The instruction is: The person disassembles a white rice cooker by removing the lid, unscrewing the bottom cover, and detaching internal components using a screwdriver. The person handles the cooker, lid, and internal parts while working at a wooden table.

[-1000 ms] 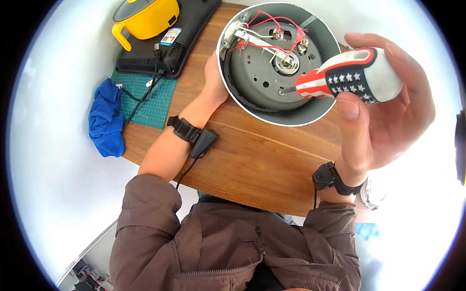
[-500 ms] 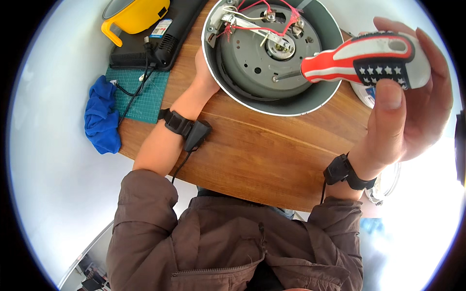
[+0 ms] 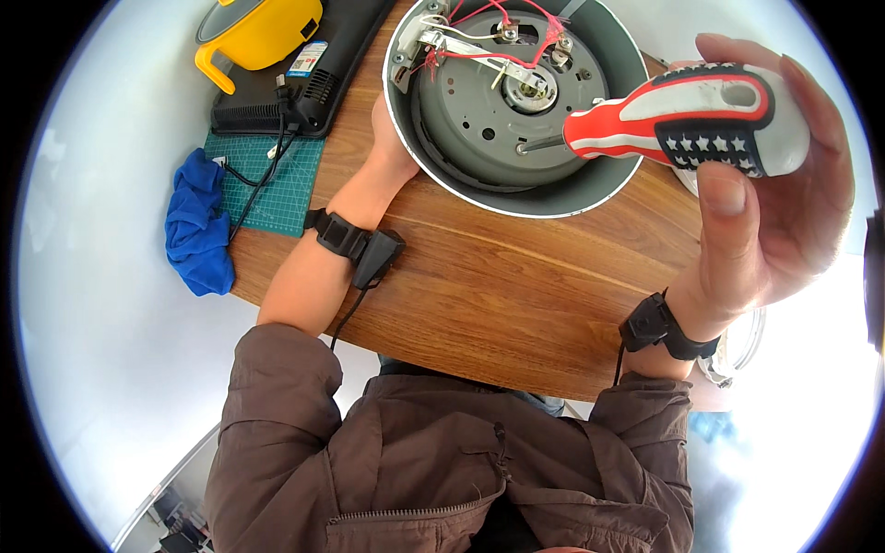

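Note:
A round grey appliance base (image 3: 479, 129) lies upside down on the wooden table (image 3: 516, 295), its metal plate, red wires and screws exposed. My left hand (image 3: 392, 138) grips its near left rim and steadies it. My right hand (image 3: 774, 212) is closed on a screwdriver (image 3: 682, 120) with a red, white and star-patterned blue handle. The short metal shaft points left and its tip rests on the grey inner plate, near the centre hub. Both wrists wear black bands with cables.
A yellow pot (image 3: 263, 32) sits on a black device (image 3: 295, 78) at the table's far left corner. A green cutting mat (image 3: 267, 180) lies beneath it, with a blue cloth (image 3: 198, 226) hanging over the table edge. A round metal object (image 3: 737, 346) shows behind my right wrist.
The view has drifted so the appliance base sits higher in the picture. My right hand has turned the screwdriver handle slightly, its tip staying on the inner plate. My left hand stays on the rim.

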`<state>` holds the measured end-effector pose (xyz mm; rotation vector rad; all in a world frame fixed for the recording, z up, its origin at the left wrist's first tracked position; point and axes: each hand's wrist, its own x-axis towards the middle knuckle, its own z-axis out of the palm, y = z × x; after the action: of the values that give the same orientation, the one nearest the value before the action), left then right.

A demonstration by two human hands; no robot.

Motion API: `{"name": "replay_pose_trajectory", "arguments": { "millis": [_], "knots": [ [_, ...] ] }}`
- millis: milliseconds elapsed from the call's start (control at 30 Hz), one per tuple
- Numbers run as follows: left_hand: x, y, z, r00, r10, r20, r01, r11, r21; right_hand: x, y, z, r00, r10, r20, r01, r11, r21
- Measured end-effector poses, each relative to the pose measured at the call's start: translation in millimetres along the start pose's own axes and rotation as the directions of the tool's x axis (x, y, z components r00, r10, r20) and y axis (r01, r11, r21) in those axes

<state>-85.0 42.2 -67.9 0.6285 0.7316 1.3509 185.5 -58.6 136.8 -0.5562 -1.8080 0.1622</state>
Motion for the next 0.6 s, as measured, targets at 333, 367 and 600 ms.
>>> {"name": "replay_pose_trajectory", "arguments": {
  "millis": [333, 367, 600],
  "knots": [
    [-1, 1, 4, 1.000, 0.011, -0.019, -0.011, 1.000, 0.003, -1, 0, -2, 0.999, -0.012, 0.034, 0.011, 1.000, 0.024],
    [-1, 1, 4, 1.000, 0.014, -0.016, -0.014, 1.000, 0.000, 0, -2, 1, 0.999, 0.000, 0.032, -0.001, 0.999, 0.034],
    [-4, 2, 4, 0.999, 0.036, -0.009, -0.036, 0.999, 0.004, 7, 4, 1, 0.981, -0.119, 0.152, 0.105, 0.990, 0.098]
  ]
}}
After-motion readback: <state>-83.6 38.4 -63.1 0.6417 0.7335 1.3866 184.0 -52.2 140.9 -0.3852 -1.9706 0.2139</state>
